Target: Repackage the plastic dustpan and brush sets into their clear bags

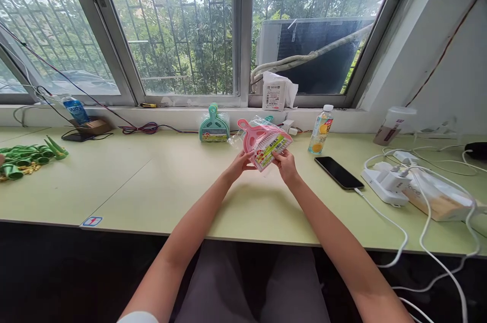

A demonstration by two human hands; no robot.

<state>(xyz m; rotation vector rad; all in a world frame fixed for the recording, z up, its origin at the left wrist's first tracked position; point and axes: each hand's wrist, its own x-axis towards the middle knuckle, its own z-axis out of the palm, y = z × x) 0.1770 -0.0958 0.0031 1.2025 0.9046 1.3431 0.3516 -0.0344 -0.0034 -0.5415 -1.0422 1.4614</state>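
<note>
Above the pale green flat table (114,196), my left hand (245,162) and right hand (284,165) both grasp the near part of the clear-wrapped pink plastic dustpan-and-brush set (265,144), its long axis slanting, handle (242,123) away and leftward.

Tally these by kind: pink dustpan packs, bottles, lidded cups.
Pink dustpan pack: 1, held between left hand and right hand
Bottles: 2, blue bottle and white-capped bottle
Lidded cup: 1
Total: 4
</note>
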